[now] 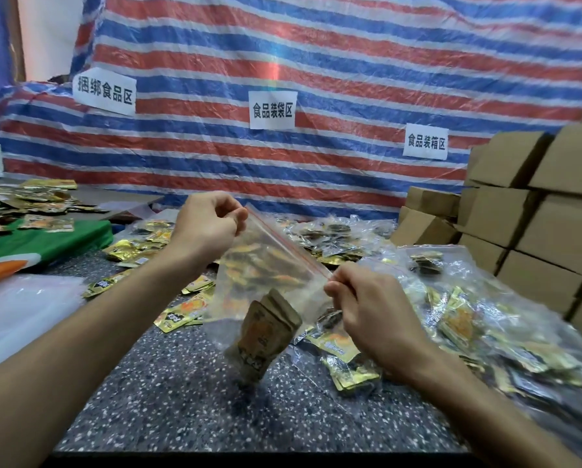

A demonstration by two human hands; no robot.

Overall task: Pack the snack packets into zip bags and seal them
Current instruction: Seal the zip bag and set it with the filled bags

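Observation:
I hold a clear zip bag (269, 265) with a red zip line in the air above the speckled table (181, 400). My left hand (208, 224) pinches the bag's upper left corner at the zip. My right hand (360, 298) pinches the zip's lower right end. Several gold snack packets (266, 336) hang in the bottom of the bag. Loose gold packets (181, 315) lie on the table beneath and behind it.
Filled zip bags (468, 319) are heaped at the right. Stacked cardboard boxes (536, 211) stand far right. A pile of empty clear bags (23, 309) lies at the left, by green cloth (56, 241). A striped tarp (316, 79) with paper signs hangs behind.

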